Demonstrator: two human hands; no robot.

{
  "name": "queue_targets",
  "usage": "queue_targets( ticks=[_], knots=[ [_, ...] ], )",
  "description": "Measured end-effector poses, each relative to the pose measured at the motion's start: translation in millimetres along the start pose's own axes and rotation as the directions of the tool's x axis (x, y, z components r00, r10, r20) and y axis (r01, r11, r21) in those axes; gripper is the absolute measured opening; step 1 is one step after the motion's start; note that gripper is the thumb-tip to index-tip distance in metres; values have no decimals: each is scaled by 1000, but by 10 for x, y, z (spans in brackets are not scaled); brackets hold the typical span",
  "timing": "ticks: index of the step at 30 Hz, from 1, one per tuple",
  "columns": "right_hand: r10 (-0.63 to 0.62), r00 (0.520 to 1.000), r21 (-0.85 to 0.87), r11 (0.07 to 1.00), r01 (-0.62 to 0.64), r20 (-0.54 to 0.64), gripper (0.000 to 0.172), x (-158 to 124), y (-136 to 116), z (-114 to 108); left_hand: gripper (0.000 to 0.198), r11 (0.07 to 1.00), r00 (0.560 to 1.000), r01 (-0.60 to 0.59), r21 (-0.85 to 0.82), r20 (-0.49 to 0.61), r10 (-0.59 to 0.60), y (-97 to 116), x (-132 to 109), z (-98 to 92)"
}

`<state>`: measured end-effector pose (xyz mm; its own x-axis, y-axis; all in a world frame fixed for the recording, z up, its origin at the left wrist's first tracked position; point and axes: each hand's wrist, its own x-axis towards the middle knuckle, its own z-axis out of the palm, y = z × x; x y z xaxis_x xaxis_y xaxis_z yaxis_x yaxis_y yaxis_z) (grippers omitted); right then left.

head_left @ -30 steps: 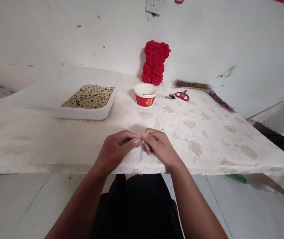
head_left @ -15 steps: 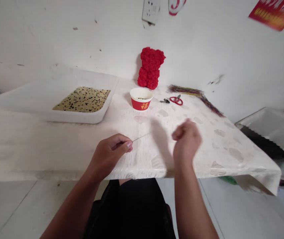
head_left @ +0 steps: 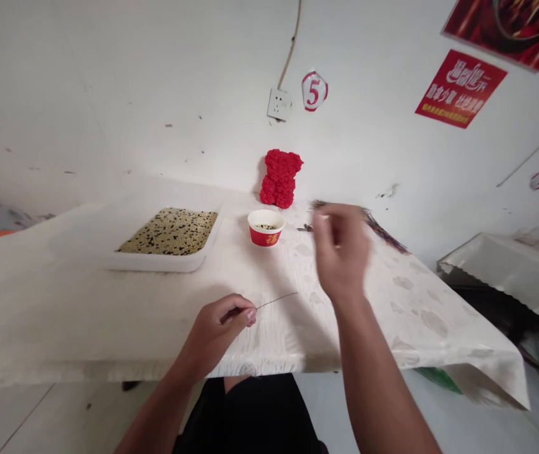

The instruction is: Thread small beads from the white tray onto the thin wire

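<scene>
My left hand pinches a thin dark wire near the front of the table, and the wire sticks out to the right of my fingers. My right hand is blurred with motion, raised over the far part of the table. It is nearest to a bundle of thin multicoloured wires, and it hides most of that bundle. The red-handled scissors are hidden behind it too. A small metal tool shows just left of my right hand.
A red and white paper cup and a red rose bear stand at the back. A white tray holds a layer of mixed seeds. The patterned tablecloth hangs over the right corner.
My hands have parted, and my right hand has moved farther toward the back right. My left hand keeps the wire. The view has tilted up, showing more of the wall.
</scene>
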<state>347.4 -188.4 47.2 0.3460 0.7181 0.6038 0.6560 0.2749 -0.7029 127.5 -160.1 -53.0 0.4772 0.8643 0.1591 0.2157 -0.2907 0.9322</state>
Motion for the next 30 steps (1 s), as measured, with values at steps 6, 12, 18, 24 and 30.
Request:
queue_targets(
  ticks=[6,12,18,24,30],
  knots=[
    [185,962,-225,965,-138,202,23,-114,434,245,23,999,999,-17,-38,41,18,1,0,-14],
    [263,919,-66,965,-255,293,33,-494,543,200,23,996,1000,14,-85,15,-13,-13,-8,1],
    [283,817,235,865,-443,502,50,-794,409,295,19,999,1000,0,-47,-4,0,27,-12,28],
    [349,839,381,771,-510,418,55,-949,433,266,14,999,998,8,-37,-58,-10,71,-23,74],
    [335,850,231,862,-450,407,48,-984,505,246,9,999,999,-48,-15,23,48,57,-50,76]
  ],
)
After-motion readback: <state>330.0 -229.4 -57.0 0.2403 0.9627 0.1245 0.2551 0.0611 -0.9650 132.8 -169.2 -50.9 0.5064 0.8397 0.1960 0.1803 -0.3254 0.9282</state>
